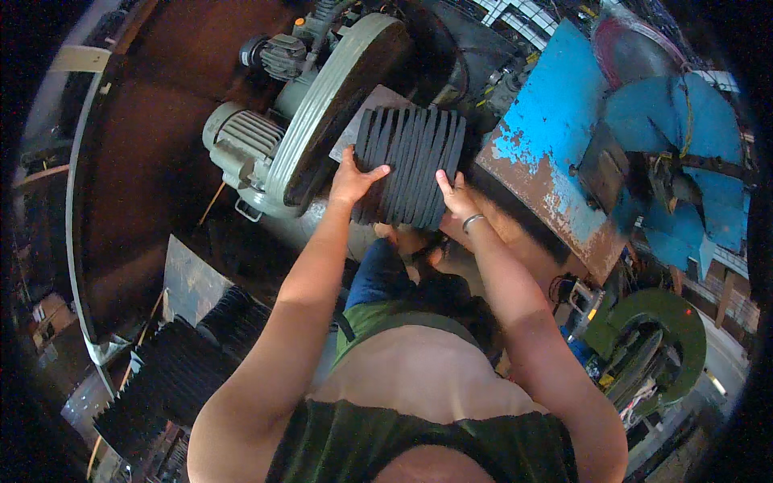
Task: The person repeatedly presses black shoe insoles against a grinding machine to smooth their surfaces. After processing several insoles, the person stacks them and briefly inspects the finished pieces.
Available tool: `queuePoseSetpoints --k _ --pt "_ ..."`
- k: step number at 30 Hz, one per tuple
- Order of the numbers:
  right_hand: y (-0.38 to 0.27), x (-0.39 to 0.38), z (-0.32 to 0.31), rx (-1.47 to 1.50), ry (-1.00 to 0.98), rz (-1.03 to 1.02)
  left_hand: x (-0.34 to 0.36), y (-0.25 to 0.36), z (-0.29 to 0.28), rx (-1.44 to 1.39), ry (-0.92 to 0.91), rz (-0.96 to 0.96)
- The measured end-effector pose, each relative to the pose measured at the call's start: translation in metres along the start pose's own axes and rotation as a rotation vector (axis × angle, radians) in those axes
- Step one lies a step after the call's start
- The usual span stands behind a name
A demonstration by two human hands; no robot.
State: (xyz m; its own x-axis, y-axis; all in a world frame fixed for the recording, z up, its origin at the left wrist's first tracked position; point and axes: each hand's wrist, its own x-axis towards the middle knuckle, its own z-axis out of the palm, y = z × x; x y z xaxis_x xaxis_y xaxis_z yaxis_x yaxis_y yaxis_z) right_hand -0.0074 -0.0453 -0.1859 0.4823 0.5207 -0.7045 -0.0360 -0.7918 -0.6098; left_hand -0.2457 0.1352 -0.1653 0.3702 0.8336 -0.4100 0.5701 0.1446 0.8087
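A row of dark grey, flat strips (411, 161), packed side by side, lies in front of me between my two hands. Its left side is gripped by my left hand (353, 179), the thumb reaching over the top of the strips. My right hand (456, 196) presses on the right side with its thumb pointing up; a metal band circles that wrist. Part of the fingers of both hands is hidden by the strips. Behind the row a flat grey metal plate (378, 103) shows, touching or just beneath it; I cannot tell which.
A large belt-and-wheel machine with a pale guard (330, 105) and a motor (250, 133) stands left of the strips. To the right is a worn blue metal machine (555, 105). More dark ridged strips (161, 378) are piled at lower left. A green curved machine part (684, 338) stands at lower right.
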Motion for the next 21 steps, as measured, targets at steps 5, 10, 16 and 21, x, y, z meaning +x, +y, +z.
queuePoseSetpoints --k 5,10,16,21 --pt "-0.029 -0.008 -0.008 0.009 -0.039 0.146 0.019 -0.004 -0.010 -0.032 -0.188 -0.098" --pt "-0.051 -0.029 0.000 0.221 -0.106 0.127 0.011 0.036 -0.026 0.087 -0.144 -0.086" --pt "-0.064 -0.084 -0.015 0.595 -0.001 -0.400 -0.030 0.075 -0.061 -0.194 0.005 0.405" --pt "-0.052 -0.087 -0.017 0.247 0.107 -0.443 -0.017 0.042 -0.049 -0.139 -0.035 0.490"
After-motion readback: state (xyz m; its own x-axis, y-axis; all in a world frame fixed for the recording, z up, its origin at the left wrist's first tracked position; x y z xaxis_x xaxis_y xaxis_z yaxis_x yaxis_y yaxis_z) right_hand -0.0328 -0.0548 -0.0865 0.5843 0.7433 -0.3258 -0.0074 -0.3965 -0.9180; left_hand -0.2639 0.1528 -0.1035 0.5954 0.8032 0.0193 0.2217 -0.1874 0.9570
